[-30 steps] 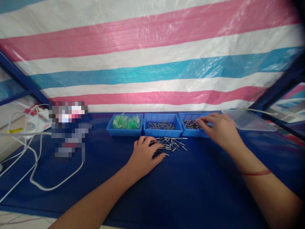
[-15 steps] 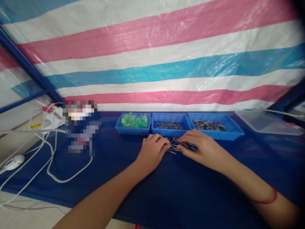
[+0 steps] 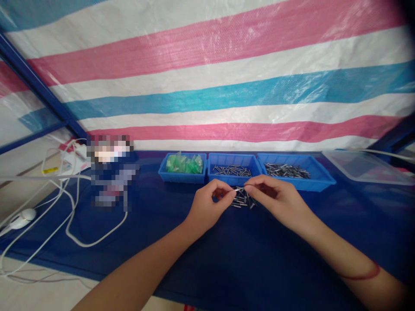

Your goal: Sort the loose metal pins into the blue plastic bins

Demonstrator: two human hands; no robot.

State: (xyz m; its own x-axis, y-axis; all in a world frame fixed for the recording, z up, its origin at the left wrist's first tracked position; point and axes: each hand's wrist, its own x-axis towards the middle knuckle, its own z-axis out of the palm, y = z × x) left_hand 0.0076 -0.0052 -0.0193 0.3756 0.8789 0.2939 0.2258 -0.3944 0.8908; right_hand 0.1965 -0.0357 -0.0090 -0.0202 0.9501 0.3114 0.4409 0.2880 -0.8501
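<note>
In the head view, my left hand (image 3: pixel 210 203) is pinched, thumb against fingers, over a small heap of thin metal pins (image 3: pixel 240 201) on the blue table. Opposite it, my right hand (image 3: pixel 277 199) pinches as well, its fingertips close to the left ones. A thin shiny metal pin (image 3: pixel 239 189), nail-like or rivet-like, spans the short gap between both sets of fingertips. Its ends are hidden by the fingers. Just behind the hands stand a middle blue bin (image 3: pixel 233 176) with similar metal pieces and a right blue bin (image 3: pixel 319 183) with darker, denser ones.
A left blue bin (image 3: pixel 181 177) holds green plastic packets (image 3: pixel 184 164). A clear plastic lid (image 3: pixel 363 166) lies at the right. White cables (image 3: pixel 73 207) and a blurred patch (image 3: pixel 112 172) occupy the left side. Striped sheeting (image 3: pixel 207 99) hangs behind the table (image 3: pixel 259 263).
Both hands have risen slightly from the heap and changed from fingers spread among the pins to pinches, with a pin now between them. More of the heap shows.
</note>
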